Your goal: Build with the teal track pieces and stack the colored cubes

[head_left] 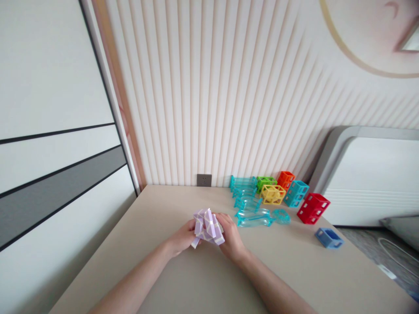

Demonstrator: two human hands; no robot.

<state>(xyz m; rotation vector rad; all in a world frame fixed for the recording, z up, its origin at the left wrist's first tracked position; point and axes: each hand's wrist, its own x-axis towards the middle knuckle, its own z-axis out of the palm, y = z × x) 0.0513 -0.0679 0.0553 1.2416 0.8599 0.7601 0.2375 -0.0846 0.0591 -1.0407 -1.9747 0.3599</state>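
A lilac and white twisty puzzle snake (207,226), folded into a bunch, is held over the beige table (183,279) between both hands. My left hand (183,237) grips its left side with fingers curled round it. From the right, my right hand (231,237) closes on the other side of the same toy.
Beyond the hands lie clear teal track pieces (252,209) and coloured plastic frame blocks: green (266,182), yellow (272,194), orange (285,179), teal (296,193), red (313,208), and a small blue one (328,238). A wall socket (204,180) sits at the table's back edge.
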